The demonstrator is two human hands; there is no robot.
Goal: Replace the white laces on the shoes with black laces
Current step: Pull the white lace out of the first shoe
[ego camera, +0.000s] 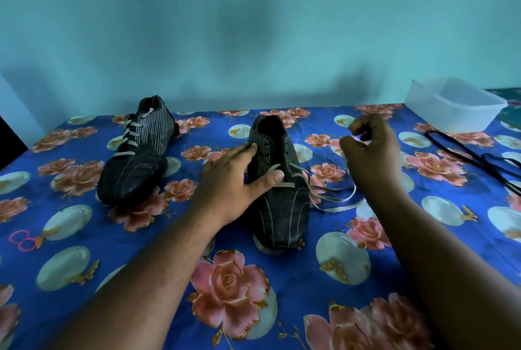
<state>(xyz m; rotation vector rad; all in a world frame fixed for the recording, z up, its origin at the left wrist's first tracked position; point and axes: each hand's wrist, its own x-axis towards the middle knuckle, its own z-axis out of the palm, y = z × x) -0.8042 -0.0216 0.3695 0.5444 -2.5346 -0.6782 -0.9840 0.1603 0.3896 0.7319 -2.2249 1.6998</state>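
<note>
Floral blue cloth covers table (84, 237). Left hand (231, 180) flat, fingers spread, presses near striped dark shoe (279, 194); white lace (332, 197) half-loosened, trailing right. Right hand (369, 149) raised, fingers curled, pinch unclear. Second shoe (135, 152) fully laced. Black laces (465, 152) beside translucent tub (454, 107).

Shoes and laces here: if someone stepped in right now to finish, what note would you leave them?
Left hand rests flat on the near shoe, steadying it.
Right hand is raised beside it, fingers curled, seemingly pinching the white lace, which is out of the upper eyelets and trails onto the floral cloth.
Far shoe is fully laced in white.
Black laces lie at right near a plastic tub.
Left: finish unlacing, strip the far shoe, thread black laces in both.
</note>
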